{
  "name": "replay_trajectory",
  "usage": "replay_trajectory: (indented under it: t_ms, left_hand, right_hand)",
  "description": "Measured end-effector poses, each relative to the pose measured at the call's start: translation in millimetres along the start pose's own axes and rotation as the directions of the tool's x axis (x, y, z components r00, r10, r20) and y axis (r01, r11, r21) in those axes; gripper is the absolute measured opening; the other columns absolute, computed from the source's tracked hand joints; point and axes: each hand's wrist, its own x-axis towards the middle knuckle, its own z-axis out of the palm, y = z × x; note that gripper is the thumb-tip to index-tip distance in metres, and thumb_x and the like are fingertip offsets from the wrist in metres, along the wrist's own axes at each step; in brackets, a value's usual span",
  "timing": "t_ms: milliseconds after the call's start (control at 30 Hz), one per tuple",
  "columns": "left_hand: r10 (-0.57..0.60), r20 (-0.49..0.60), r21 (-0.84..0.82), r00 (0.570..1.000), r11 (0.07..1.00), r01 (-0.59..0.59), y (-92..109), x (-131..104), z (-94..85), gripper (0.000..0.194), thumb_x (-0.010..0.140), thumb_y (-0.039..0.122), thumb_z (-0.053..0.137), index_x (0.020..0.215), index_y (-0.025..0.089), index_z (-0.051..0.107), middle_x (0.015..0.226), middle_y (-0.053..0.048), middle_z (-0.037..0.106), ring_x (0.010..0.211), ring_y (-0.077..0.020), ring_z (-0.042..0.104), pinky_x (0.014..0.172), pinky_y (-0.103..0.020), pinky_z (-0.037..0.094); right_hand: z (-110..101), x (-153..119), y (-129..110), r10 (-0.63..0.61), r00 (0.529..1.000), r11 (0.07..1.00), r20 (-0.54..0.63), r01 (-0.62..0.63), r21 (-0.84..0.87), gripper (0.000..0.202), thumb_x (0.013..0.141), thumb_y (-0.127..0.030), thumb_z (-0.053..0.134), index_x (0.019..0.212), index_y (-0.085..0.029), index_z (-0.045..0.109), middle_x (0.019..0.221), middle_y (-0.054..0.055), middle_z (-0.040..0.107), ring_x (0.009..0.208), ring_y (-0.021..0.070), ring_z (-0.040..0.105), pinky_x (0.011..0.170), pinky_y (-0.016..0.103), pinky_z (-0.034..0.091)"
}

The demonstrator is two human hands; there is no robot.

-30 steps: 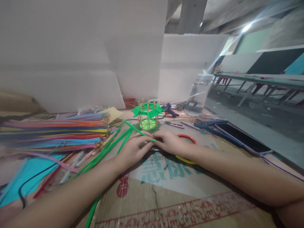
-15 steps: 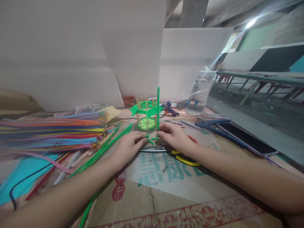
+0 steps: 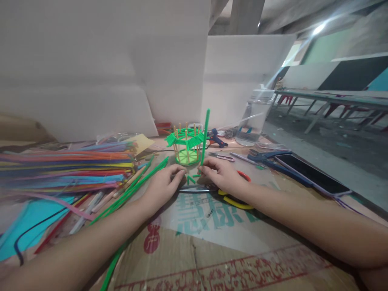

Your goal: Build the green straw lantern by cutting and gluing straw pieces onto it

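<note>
My right hand (image 3: pixel 222 176) pinches a green pipe cleaner (image 3: pixel 205 135) between thumb and fingers; the stem stands nearly upright. Short cut green pieces (image 3: pixel 191 179) lie on the work surface between my hands. Beside them rests my left hand (image 3: pixel 165 184), thumb and forefinger slightly apart, with nothing visible in them. Just beyond my fingers stands a small round model (image 3: pixel 187 157) with a green base, thin wooden posts and a green fringed roof ring. Scissors with yellow and red handles (image 3: pixel 238 203) lie partly hidden under my right hand and forearm.
Bundles of coloured pipe cleaners (image 3: pixel 66 167) fill the left side, with long green stems (image 3: pixel 133 190) alongside my left forearm. Behind are a blue glue gun (image 3: pixel 218 139) and a clear water bottle (image 3: pixel 254 117). Blue-handled pliers (image 3: pixel 273 159) and a phone (image 3: pixel 313 174) lie right.
The short green piece at my left fingertips now lies on the surface, and that hand has drawn slightly back. The upright pipe cleaner in my right hand leans a little further right.
</note>
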Motion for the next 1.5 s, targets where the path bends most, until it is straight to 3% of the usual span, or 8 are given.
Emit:
replay_trajectory:
  t_ms: [100,233,400,567,767,1033,1267,1500]
  left_hand:
    - [-0.003,0.0,-0.01,1.0,1.0,0.003,2,0,-0.1,0.028,0.096,0.035,0.046,0.086,0.019,0.066,0.084,-0.001,0.071,0.081,-0.0187,0.065,0.076,-0.029,0.047]
    - [-0.029,-0.036,-0.06,0.999,0.998,0.026,4,0,-0.7,0.023,0.092,0.03,0.053,0.1,0.019,0.071,0.1,-0.003,0.075,0.093,-0.02,0.067,0.086,-0.03,0.049]
    - [-0.141,-0.055,-0.268,0.988,0.956,0.122,6,0,-3.5,0.031,0.087,0.03,0.059,0.113,0.018,0.07,0.108,-0.005,0.075,0.097,-0.0215,0.068,0.088,-0.032,0.052]
    - [-0.203,0.003,-0.449,0.979,0.875,0.183,12,-2,0.4,0.03,0.082,0.038,0.066,0.102,0.017,0.072,0.096,-0.006,0.077,0.088,-0.0222,0.07,0.08,-0.033,0.054]
    - [-0.142,0.013,-0.436,0.99,0.89,0.134,20,-4,3.7,0.024,0.082,0.038,0.064,0.088,0.017,0.074,0.092,-0.005,0.076,0.087,-0.0209,0.068,0.081,-0.031,0.054]
    - [-0.17,0.01,-0.431,0.985,0.889,0.158,13,-5,5.2,0.023,0.083,0.038,0.066,0.092,0.019,0.075,0.092,-0.003,0.076,0.087,-0.0196,0.067,0.081,-0.029,0.05]
    - [-0.179,0.042,-0.476,0.983,0.861,0.177,14,-5,6.6,0.024,0.08,0.041,0.068,0.085,0.017,0.071,0.083,-0.002,0.073,0.079,-0.0176,0.065,0.074,-0.028,0.05]
    - [-0.147,-0.008,-0.45,0.989,0.884,0.128,16,-5,5.8,0.02,0.079,0.036,0.068,0.086,0.018,0.072,0.087,-0.003,0.073,0.084,-0.0185,0.065,0.079,-0.029,0.05]
  right_hand:
    - [0,0,0,0.007,1.0,1.0,0.003,-0.007,-0.019,0.017,0.09,-0.03,0.052,0.085,-0.017,0.062,0.075,0.002,0.067,0.07,0.0159,0.064,0.063,0.026,0.048]
    - [-1,0,-1,0.018,1.0,0.999,0.009,-0.017,-0.038,0.016,0.09,-0.027,0.052,0.09,-0.017,0.064,0.078,0.004,0.069,0.072,0.0167,0.065,0.064,0.027,0.048]
    - [-5,1,-9,-0.052,0.998,0.997,-0.025,0.051,-0.053,0.011,0.086,-0.022,0.055,0.086,-0.017,0.065,0.081,0.004,0.069,0.074,0.0155,0.064,0.068,0.027,0.048]
    - [-2,-4,-22,0.042,0.994,0.99,0.101,-0.055,0.131,0.009,0.087,-0.023,0.057,0.086,-0.018,0.064,0.078,0.002,0.068,0.072,0.0146,0.064,0.066,0.026,0.049]
    - [8,-8,-13,0.138,0.981,0.987,0.137,-0.148,0.063,0.018,0.09,-0.031,0.056,0.083,-0.018,0.065,0.074,0.002,0.067,0.07,0.0154,0.062,0.064,0.028,0.047]
    - [9,-5,-13,0.256,0.948,0.917,0.19,-0.3,0.262,0.013,0.083,-0.029,0.063,0.083,-0.017,0.069,0.072,0.0,0.068,0.067,0.0135,0.064,0.065,0.026,0.05]
    - [8,-5,-22,0.271,0.945,0.925,0.183,-0.308,0.223,0.012,0.082,-0.027,0.064,0.079,-0.016,0.068,0.07,0.0,0.068,0.066,0.0128,0.064,0.065,0.026,0.051]
    - [7,-6,-21,0.254,0.949,0.932,0.186,-0.292,0.216,0.014,0.082,-0.03,0.065,0.081,-0.017,0.071,0.072,0.0,0.069,0.067,0.013,0.063,0.066,0.026,0.049]
